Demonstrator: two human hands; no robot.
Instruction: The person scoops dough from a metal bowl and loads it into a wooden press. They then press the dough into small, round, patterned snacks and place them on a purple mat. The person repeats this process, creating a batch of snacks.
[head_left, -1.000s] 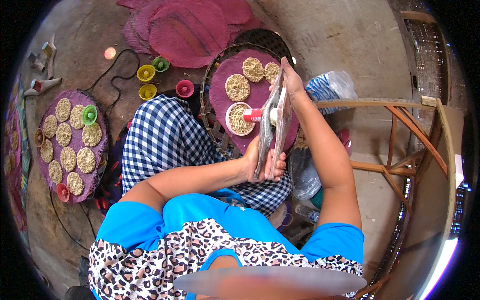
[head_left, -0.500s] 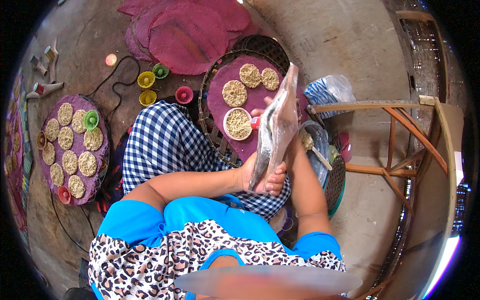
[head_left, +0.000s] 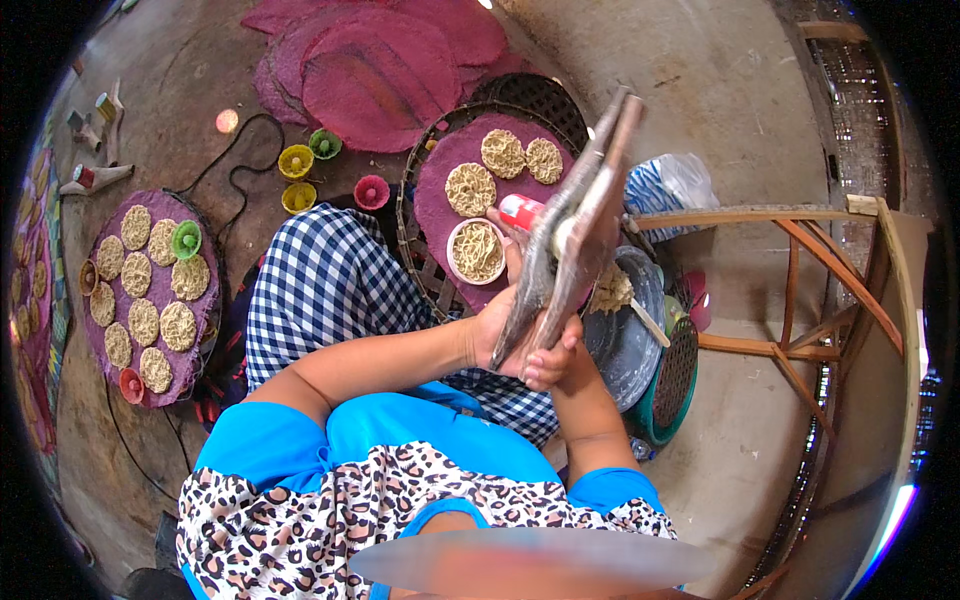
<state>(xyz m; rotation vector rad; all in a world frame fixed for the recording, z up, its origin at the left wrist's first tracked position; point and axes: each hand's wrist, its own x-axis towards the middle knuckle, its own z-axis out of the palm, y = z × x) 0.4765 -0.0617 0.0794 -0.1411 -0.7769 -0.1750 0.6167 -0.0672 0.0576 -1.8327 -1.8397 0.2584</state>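
My left hand (head_left: 525,345) is closed round the lower ends of a long two-handled wooden press (head_left: 555,270), dark with a shiny covering, which has a red cylinder (head_left: 520,210) between its upper parts. My right hand (head_left: 508,240) is behind the press, with some fingers showing below the cylinder; its grip is mostly hidden. Beyond them, pale noodle discs (head_left: 470,189) lie on a purple mat (head_left: 438,215) in a round basket (head_left: 408,220), beside a white ring (head_left: 450,250) filled with pale strands.
At left is another tray (head_left: 190,370) of discs, with coloured plastic moulds (head_left: 296,161) and a black cord (head_left: 240,170) nearby. Pink sheets (head_left: 380,70) lie behind. To the right are a grey basin (head_left: 625,375) with dough and a stick, a plastic bag (head_left: 675,185) and a wooden frame (head_left: 820,354).
The press has swung up and right, its tops rising. My right hand has dropped behind it and that forearm has moved left, uncovering the basin. The red cylinder shows more than half a second ago.
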